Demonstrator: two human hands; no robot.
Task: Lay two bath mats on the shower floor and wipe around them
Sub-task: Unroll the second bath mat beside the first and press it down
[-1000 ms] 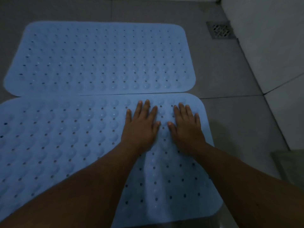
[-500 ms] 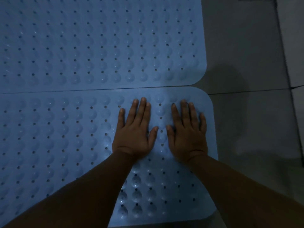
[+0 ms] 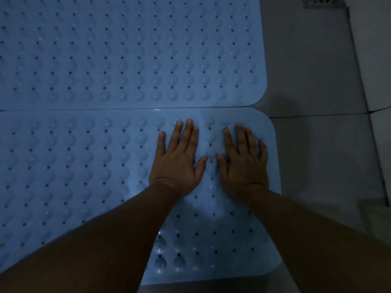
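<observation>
Two light blue bath mats with rows of bumps and small holes lie flat on the grey tiled floor, long edges touching. The far mat [image 3: 131,51] fills the upper part of the view. On the near mat [image 3: 69,166], close to its far right corner, my left hand [image 3: 177,161] and my right hand [image 3: 243,163] rest palm down side by side. Their fingers are spread and flat, holding nothing. My forearms cover part of the near mat's lower area.
Grey floor tiles [image 3: 317,157] run along the right of both mats, with a grout line across them. A floor drain grate [image 3: 321,1] shows at the top right corner. A pale wall [image 3: 376,60] rises along the right edge.
The view has drawn closer and lower over the mats. Both hands stay flat on the near mat's right end, shifted slightly toward its far edge.
</observation>
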